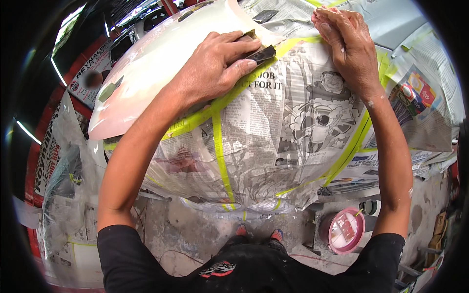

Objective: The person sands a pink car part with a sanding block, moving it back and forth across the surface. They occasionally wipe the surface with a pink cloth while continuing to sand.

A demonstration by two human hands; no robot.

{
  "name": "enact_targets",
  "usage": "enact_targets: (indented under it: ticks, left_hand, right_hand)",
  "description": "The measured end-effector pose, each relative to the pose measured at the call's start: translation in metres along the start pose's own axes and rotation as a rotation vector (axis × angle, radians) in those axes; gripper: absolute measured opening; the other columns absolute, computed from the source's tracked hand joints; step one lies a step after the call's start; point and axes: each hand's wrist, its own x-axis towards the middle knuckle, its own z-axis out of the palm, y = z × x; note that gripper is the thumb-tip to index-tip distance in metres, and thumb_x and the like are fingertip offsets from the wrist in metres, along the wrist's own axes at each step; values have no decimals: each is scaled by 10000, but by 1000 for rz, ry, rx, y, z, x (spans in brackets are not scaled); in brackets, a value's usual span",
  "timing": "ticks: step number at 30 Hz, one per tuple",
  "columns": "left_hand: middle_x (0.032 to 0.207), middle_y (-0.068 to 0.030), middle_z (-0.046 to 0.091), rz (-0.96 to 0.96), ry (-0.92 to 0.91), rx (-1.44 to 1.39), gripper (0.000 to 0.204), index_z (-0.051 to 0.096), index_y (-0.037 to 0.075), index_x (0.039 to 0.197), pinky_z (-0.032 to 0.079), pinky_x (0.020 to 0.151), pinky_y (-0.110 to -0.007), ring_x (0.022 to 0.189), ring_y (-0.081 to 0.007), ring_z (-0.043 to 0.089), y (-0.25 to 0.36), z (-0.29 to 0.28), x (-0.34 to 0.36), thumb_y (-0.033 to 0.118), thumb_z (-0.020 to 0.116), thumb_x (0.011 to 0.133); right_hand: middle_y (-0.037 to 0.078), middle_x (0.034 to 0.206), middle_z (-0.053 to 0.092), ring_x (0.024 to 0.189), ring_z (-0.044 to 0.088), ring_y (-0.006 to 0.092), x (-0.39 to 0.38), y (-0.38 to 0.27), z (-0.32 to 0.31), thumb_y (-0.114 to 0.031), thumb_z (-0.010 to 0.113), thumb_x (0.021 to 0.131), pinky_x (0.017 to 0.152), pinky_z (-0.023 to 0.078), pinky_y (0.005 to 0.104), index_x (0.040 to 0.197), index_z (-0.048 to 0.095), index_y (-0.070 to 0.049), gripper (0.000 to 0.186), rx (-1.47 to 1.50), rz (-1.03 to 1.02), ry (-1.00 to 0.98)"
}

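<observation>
My left hand [215,68] is closed on a dark sanding pad [261,54] at the edge of a glossy white, faintly pink car panel [156,53], next to yellow-green masking tape [217,105]. My right hand [349,51] is raised at the upper right, fingers curled round a pink sponge-like item [320,17], partly hidden; its skin is wet, with whitish smears. Newspaper sheets [249,156], taped down with yellow-green strips, cover the bodywork below and between my hands. A small greenish piece [110,90] lies near the panel's left side.
A pink bucket [359,229] with pale liquid and a small dark container [373,207] stand on the stained floor [415,190] below right. Plastic sheeting [68,185] hangs at the left. My sandalled feet show below the bodywork. Further masked surfaces [417,122] extend to the right.
</observation>
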Motion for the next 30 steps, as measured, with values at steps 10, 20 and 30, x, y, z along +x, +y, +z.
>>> enact_targets:
  ticks: [10, 20, 30]
  left_hand:
    - [1341, -209, 668, -76, -88, -71, 461, 691, 144, 1362, 496, 1040, -450, 1207, -334, 625, 2, 2, 11, 368, 654, 960]
    - [1306, -208, 694, -251, -161, -187, 463, 708, 120, 1333, 528, 1004, -438, 1146, -372, 682, -11, 3, 26, 380, 658, 953]
    - [1405, -171, 644, -454, -231, -163, 484, 687, 159, 1372, 494, 1047, -414, 1237, -332, 626, -27, 5, 32, 390, 657, 947]
  right_hand:
    - [97, 1175, 711, 1162, 627, 303, -1, 2, 1, -181, 662, 993, 1006, 491, 411, 1257, 697, -107, 276, -13, -54, 48]
    - [92, 1176, 716, 1165, 625, 309, -1, -5, 6, -160, 658, 986, 1016, 490, 410, 1261, 699, -120, 281, 15, -55, 71]
    - [87, 1182, 721, 1179, 630, 289, 3, -13, 9, -168, 667, 988, 1031, 484, 399, 1242, 713, -119, 262, 68, -51, 116]
